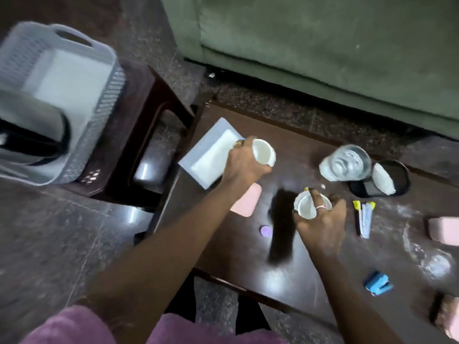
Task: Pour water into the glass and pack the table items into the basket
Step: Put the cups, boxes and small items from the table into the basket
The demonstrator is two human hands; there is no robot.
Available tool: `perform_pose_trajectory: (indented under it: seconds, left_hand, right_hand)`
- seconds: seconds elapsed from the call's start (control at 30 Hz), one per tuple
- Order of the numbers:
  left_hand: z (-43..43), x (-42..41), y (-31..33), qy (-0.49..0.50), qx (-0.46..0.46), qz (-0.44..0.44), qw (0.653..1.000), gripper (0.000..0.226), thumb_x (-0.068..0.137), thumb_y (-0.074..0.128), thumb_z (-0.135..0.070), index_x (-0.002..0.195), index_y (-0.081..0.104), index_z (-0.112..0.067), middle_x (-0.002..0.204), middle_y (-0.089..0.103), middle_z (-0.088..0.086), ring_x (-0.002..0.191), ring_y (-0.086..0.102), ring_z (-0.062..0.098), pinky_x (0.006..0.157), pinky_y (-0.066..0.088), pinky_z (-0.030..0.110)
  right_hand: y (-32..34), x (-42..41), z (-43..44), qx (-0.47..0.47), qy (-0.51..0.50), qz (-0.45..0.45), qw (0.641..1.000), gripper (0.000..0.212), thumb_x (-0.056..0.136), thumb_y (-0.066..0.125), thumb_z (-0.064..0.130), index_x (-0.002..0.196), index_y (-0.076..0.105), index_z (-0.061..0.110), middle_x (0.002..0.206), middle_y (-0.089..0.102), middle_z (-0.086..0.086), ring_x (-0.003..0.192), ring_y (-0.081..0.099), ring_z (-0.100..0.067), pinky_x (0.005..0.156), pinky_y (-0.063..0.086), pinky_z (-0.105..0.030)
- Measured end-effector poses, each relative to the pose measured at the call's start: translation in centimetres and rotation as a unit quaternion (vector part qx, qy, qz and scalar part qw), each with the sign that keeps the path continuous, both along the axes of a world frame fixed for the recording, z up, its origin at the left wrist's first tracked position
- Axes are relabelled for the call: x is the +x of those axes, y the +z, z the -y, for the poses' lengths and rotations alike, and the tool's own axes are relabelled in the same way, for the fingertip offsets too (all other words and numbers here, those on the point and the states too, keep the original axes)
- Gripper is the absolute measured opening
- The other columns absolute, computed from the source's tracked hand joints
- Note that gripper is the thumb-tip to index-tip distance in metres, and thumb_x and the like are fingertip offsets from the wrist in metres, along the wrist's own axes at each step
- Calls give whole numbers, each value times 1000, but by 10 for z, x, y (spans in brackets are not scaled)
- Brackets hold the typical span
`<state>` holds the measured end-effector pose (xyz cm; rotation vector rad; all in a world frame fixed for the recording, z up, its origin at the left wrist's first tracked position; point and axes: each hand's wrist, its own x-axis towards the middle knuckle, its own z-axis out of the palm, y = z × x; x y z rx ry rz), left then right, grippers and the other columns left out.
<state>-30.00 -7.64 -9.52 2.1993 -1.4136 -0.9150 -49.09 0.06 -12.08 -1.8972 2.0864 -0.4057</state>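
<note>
Head view, motion blur at the left.

- Left hand (244,162): fingers clamped round a white cup (263,153), held tilted above the desk (273,274) near its left end, mouth facing right.
- Right hand (323,219): fingers curled over the rim of a second white cup (304,207), mid-desk. I cannot tell whether it is lifted or resting.
- Glass (346,162): holds water and stands towards the far edge, just beside a black mesh holder (387,180) that lies on its side with something white inside.
- Basket (74,100): grey and slatted, on a dark stool (149,115) left of the desk, well apart from both hands. A grey-and-black object (32,130) sits in it, too blurred to name. The far half of the basket floor is open.
- White rectangular tray (211,155): its near corner reaches the desk's left edge.
- Pink flat item (247,202): partly under the left forearm.
- Dark strip (280,227) and a small purple disc (265,230): between the arms.
- Yellow-capped pens (363,217): right of the right hand.
- Blue stapler (377,283): near the front edge.
- Pink block (444,229): at the right border.
- A narrow strip of floor (273,103) separates the far edge from a green sofa (323,45).
</note>
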Motion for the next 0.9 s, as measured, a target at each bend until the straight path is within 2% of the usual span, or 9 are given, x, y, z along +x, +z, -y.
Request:
perform_pose_trajectory:
  seconds: [0.1,0.2,0.33,0.43,0.53,0.7,0.83,0.9]
  left_hand:
    - [-5,39,31,38,-21,-8,999,73,61,78,-36,127,49,-19,120,59,9,111,54,26,91,43,30]
    - [-5,111,62,99,-37,6,994,66,62,78,-36,120,52,-18,118,61,9,111,55,26,87,37,23]
    - [1,215,91,201,-67,62,975,67,66,76,-37,123,50,-12,120,60,13,113,54,29,92,37,29]
    - [14,278,100,285,-77,72,953,65,70,73,-36,124,48,-9,122,57,15,115,51,31,92,35,30]
    - [32,331,98,367,-65,32,927,66,72,72,-30,128,43,-9,128,51,16,119,48,32,99,39,37]
    - [55,385,76,459,-36,-9,887,64,77,70,-21,131,39,-8,136,45,16,125,44,32,101,37,34]
    - [65,409,50,500,-15,-31,865,59,81,64,-12,132,37,-9,137,41,16,126,42,33,104,38,36]
    - [69,419,41,524,-15,-32,851,55,81,63,-11,130,39,-9,136,44,15,126,43,32,103,39,36]
  right_hand:
    - [19,56,26,37,54,49,997,66,59,83,17,121,61,13,111,47,-26,101,52,-46,85,51,-47]
    - [45,135,57,61,111,106,986,68,63,81,20,126,56,19,117,43,-19,110,49,-39,94,46,-40]
    - [86,248,100,54,167,187,967,66,65,78,26,127,53,29,117,41,-11,110,49,-32,101,42,-36]
    - [110,324,128,46,215,219,951,69,66,77,28,130,51,28,118,40,-13,108,49,-33,102,40,-34]
    - [123,396,154,53,259,205,942,69,67,77,30,130,48,30,121,38,-12,110,48,-32,102,41,-33]
    - [111,478,174,106,284,145,942,71,69,77,37,131,43,38,126,36,-6,113,47,-31,97,45,-41]
    - [88,512,178,107,273,100,951,66,69,77,34,127,46,35,125,39,-7,112,48,-35,85,43,-40]
    - [77,526,180,110,277,88,950,65,69,77,33,127,47,31,125,40,-9,111,49,-38,90,43,-39]
